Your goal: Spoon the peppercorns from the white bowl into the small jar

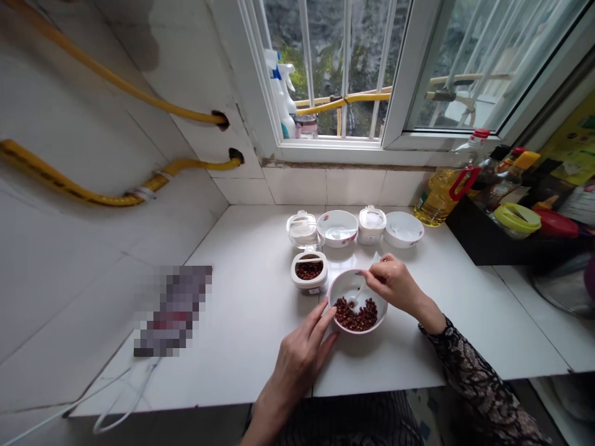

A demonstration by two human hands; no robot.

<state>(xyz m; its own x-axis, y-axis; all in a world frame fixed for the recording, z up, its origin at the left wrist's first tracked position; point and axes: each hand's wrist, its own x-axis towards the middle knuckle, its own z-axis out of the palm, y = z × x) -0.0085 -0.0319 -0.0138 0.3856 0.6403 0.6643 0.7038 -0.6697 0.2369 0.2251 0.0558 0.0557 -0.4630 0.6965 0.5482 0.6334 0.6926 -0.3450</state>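
Note:
A white bowl (335,296) with a pink rim stands near the counter's front, dark red peppercorns (357,317) heaped in its lower part. My right hand (395,285) pinches a small white spoon (361,291), whose tip reaches into the peppercorns. At the bowl's left side my left hand (304,347) rests its fingertips against the outside, fingers apart. Just behind and left of the bowl is an open white jar (309,282) that also contains peppercorns.
Behind stand a lidded jar (303,230), a bowl (338,229), another jar (372,226) and a second bowl (404,230). An oil bottle (437,192) and a dark condiment rack (483,238) are at right. A blurred object (174,313) with cables lies left.

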